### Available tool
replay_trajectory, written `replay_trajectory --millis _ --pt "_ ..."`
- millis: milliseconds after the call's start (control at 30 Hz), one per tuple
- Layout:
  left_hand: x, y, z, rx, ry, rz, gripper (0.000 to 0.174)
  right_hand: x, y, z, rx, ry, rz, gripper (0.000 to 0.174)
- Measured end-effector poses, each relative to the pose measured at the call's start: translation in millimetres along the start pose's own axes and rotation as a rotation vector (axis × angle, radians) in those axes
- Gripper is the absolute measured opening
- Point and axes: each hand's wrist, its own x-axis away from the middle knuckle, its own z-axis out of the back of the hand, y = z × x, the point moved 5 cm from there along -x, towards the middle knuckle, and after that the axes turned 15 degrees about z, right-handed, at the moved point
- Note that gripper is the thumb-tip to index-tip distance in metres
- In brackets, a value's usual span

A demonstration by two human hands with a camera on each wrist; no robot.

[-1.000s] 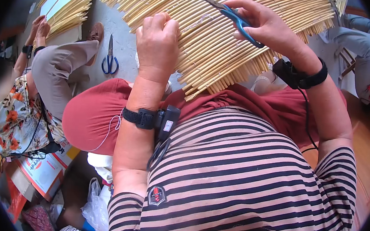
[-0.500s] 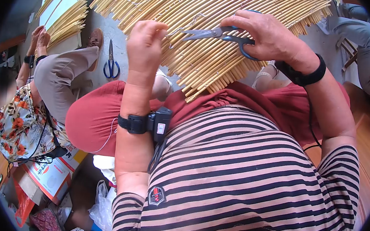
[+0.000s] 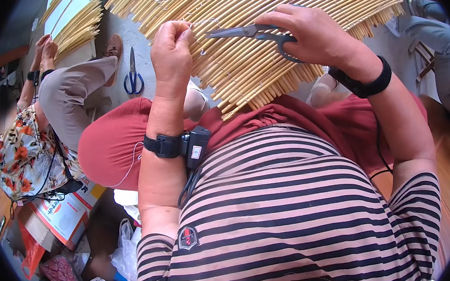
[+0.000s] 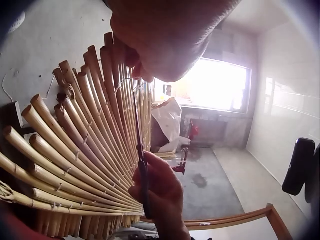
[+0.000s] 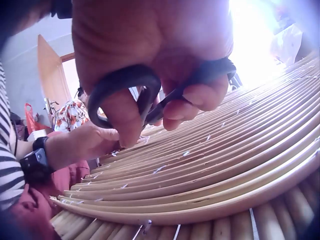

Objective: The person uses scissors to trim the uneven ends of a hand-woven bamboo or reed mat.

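Observation:
In the head view a mat of yellow reed sticks [image 3: 258,68], bound in rows with white string, spreads before the person's knees. The left hand [image 3: 173,50] is at the mat's left side, thumb and fingertips pinching a thin white string [image 3: 209,21]. Dark-handled scissors [image 3: 245,31] are in the right hand [image 3: 319,39], its thumb and fingers through the loops, as the right wrist view shows. Their blades lie nearly together over the mat, tips pointing at the left fingertips. From the left wrist, the blade [image 4: 137,120] reaches up toward the pinched string [image 4: 131,78].
A second pair of scissors [image 3: 133,76] lies on the grey floor at the left. Beyond it, a seated person in a floral top [image 3: 23,149] works by a reed bundle [image 3: 80,26]. Another person's grey trousers [image 3: 436,49] show at the right. Plastic bags [image 3: 127,249] lie lower left.
The left hand has shifted left and drawn the string out. The scissors have swung from pointing up-left to lying across the mat; their blades opened, then came nearly together.

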Motion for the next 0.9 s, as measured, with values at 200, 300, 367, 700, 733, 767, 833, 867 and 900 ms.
replay_trajectory --millis 200,300,367,700,733,767,833,867,900 --pt "2 -2 0 0.107 0.008 0.077 0.006 -7 1 -14 0.07 0.023 0.031 0.053" --pt "4 3 0 0.084 0.045 0.026 0.006 -11 -3 -16 0.163 -0.007 0.018 0.051" --pt "4 3 -1 0.103 0.04 0.03 0.006 -13 -5 -15 0.233 -0.036 0.022 0.046" --pt "4 -1 -5 0.281 -0.005 0.089 0.006 -11 -9 -20 0.344 0.021 0.097 0.043" --pt "3 -2 -4 0.414 -0.041 0.137 0.006 -11 -8 -21 0.338 0.012 0.102 0.044" --pt "2 -2 -4 0.548 -0.078 0.183 0.006 -11 -7 -22 0.333 0.004 0.106 0.045" --pt "-1 0 6 0.689 -0.068 0.218 0.002 -10 -5 -20 0.221 -0.005 0.044 0.047" --pt "-4 -2 14 0.759 -0.06 0.232 0.001 -10 -3 -19 0.167 -0.007 0.017 0.049" --pt "-8 -7 28 0.815 -0.032 0.18 0.001 -9 2 -18 0.107 0.024 0.007 0.048"
